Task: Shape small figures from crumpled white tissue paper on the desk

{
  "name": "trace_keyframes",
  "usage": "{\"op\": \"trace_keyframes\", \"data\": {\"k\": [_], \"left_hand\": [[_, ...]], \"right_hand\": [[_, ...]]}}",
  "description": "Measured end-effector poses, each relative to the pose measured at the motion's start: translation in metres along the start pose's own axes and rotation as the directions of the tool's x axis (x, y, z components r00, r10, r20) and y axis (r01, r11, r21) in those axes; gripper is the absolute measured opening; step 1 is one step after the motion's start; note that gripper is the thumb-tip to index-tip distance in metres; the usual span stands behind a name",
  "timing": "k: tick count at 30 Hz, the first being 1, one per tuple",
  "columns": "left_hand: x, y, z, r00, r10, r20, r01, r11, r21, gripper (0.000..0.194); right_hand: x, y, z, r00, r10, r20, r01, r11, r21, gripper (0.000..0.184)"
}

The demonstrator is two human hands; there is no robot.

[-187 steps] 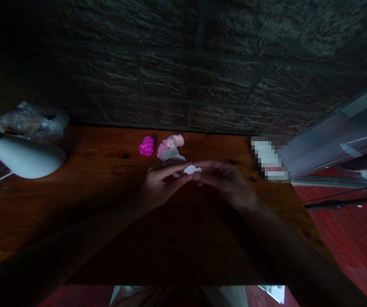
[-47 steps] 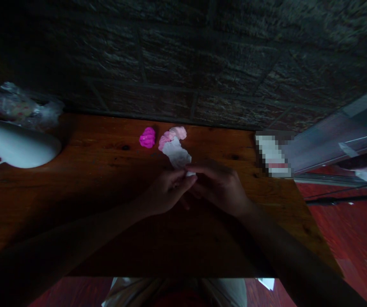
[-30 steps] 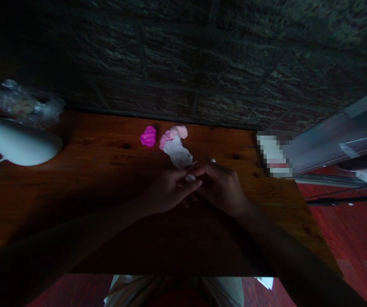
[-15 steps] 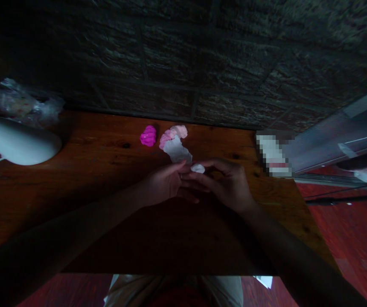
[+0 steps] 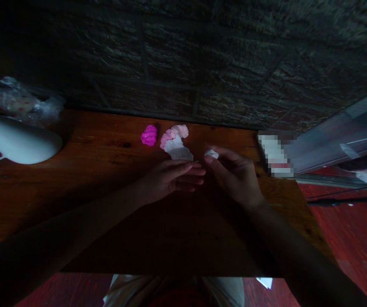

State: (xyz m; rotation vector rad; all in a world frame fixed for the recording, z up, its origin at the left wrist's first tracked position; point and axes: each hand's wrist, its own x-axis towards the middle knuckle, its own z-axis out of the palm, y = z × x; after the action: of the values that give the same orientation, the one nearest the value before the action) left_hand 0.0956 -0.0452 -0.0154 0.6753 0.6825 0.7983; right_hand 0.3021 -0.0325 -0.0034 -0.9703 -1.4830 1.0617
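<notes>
Between the thumb and fingers of my right hand (image 5: 239,175) is a small white lump (image 5: 211,153) that looks like modelling clay. My left hand (image 5: 173,179) is beside it, apart from the lump, with its fingers stretched out and the thumb lying along them. A pale speck shows near the left thumb tip, too small to make out. Just beyond the left hand, a flat, ragged white clay piece (image 5: 179,149) lies on the table against a ridged light pink clay piece (image 5: 172,133). To their left sits a bright magenta clay lump (image 5: 149,135).
The wooden table (image 5: 106,170) meets a dark stone-block wall (image 5: 170,64) at the back. On the left are a white lamp-like object (image 5: 26,143) and crumpled clear plastic (image 5: 20,102). A blurred-out box (image 5: 276,155) stands at the right edge, beside a translucent panel (image 5: 333,136).
My right hand has moved right and slightly up, taking the white lump off the left fingers. My left hand's fingers have straightened.
</notes>
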Motion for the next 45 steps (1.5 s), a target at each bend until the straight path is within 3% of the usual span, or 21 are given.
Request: {"op": "trace_keyframes", "data": {"k": [4,9,14,17,21,27,31,34,40,45], "left_hand": [[0.001,0.001,0.000,0.999,-0.022,0.038,0.023,1.000,-0.022,0.022],[0.003,0.002,-0.005,0.978,-0.083,0.190,0.102,0.991,-0.092,0.051],[0.001,-0.002,-0.002,0.995,0.004,0.105,-0.001,1.000,-0.028,0.024],[-0.001,-0.003,0.002,0.996,0.034,0.082,-0.036,0.999,0.018,0.026],[-0.001,-0.003,0.005,0.996,0.056,0.069,-0.059,0.997,0.053,0.028],[0.000,-0.002,0.004,0.997,0.071,0.031,-0.072,0.997,0.028,0.026],[-0.001,-0.002,0.007,0.996,0.085,0.020,-0.086,0.995,0.051,0.024],[-0.001,-0.004,0.008,0.997,0.076,0.012,-0.076,0.996,0.039,0.027],[-0.001,-0.003,0.005,0.999,0.022,0.044,-0.023,1.000,0.014,0.028],[-0.003,-0.001,0.005,0.999,0.043,0.030,-0.043,0.999,0.024,0.026]], "right_hand": [[-0.001,-0.005,0.002,0.999,-0.045,0.019,0.046,0.998,-0.035,0.014],[-0.002,-0.006,0.001,0.997,-0.059,0.042,0.063,0.993,-0.102,0.010],[-0.008,-0.005,0.003,0.989,-0.128,0.074,0.141,0.966,-0.219,0.014],[-0.009,-0.005,0.005,0.975,-0.195,0.110,0.217,0.943,-0.253,0.014],[-0.008,-0.008,0.006,0.941,-0.220,0.259,0.285,0.926,-0.249,0.015],[-0.005,-0.015,-0.001,0.895,-0.175,0.411,0.259,0.952,-0.160,0.043],[-0.004,-0.011,-0.004,0.920,-0.101,0.379,0.121,0.992,-0.030,0.034],[-0.006,-0.005,0.001,0.952,-0.094,0.290,0.090,0.996,0.028,0.029],[-0.011,-0.004,0.010,0.984,-0.128,0.125,0.147,0.975,-0.165,0.016],[-0.006,-0.011,0.002,0.930,-0.212,0.299,0.270,0.948,-0.167,0.041]]}}
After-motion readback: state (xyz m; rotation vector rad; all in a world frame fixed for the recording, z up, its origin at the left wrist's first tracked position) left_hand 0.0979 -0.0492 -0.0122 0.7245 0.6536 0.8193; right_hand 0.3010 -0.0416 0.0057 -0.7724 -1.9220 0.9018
